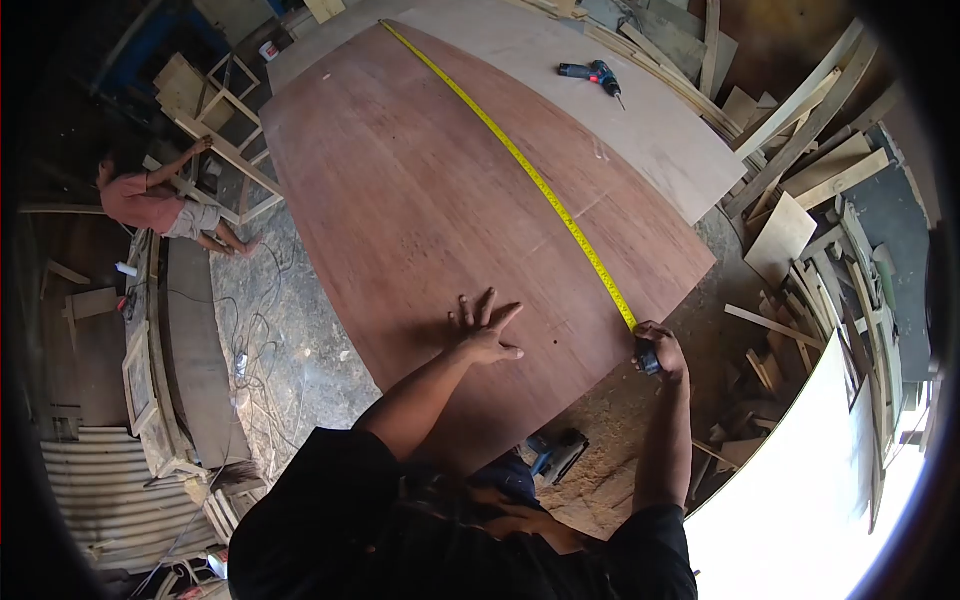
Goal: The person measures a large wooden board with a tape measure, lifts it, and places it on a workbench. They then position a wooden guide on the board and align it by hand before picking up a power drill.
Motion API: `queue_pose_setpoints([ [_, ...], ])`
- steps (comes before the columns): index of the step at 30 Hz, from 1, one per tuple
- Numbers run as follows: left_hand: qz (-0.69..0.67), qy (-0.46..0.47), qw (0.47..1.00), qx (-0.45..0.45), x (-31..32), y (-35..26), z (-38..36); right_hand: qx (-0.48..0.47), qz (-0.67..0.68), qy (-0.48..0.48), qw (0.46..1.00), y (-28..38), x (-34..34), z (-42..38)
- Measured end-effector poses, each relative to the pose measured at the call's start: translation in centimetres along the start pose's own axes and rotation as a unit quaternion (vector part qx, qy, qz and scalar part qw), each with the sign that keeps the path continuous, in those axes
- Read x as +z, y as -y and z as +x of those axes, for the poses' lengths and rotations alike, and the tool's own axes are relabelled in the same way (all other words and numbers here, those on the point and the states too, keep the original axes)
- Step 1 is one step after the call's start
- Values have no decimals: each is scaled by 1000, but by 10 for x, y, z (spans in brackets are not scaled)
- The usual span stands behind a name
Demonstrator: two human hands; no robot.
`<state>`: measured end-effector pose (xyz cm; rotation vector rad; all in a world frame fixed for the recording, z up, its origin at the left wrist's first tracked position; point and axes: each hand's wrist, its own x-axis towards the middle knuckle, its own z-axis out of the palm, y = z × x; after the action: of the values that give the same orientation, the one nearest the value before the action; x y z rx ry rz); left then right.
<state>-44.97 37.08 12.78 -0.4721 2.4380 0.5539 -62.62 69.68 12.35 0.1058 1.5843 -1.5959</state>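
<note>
A large reddish-brown plywood sheet [400, 180] stretches out before me. My left hand [487, 332] is over its near part, fingers spread and holding nothing. At the near right edge my right hand [660, 350] is closed around the dark case of a tape measure [648, 358]. Its yellow blade [540, 180] runs out across the sheet in a long line to the far edge, near the top of the view. A small dark spot marks the wood to the right of my left hand.
A cordless drill [597, 76] lies on a paler sheet [670, 140] at the far right. Scrap boards [830, 180] pile up along the right. A person [150, 200] handles a wooden frame [225, 150] at left. Cords [262, 350] trail over the floor; a blue power tool [558, 455] sits below the near edge.
</note>
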Motion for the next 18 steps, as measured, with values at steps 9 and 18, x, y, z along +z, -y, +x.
queue_pose_setpoints([
  [9, -1, 23, 1000, -14, -2, -1, 12, 23, 33, -12, 999, 31, -74, 14],
  [18, 9, 23, 1000, -19, 0, -3, 17, 13, -23, -34, 999, 61, -130, 34],
])
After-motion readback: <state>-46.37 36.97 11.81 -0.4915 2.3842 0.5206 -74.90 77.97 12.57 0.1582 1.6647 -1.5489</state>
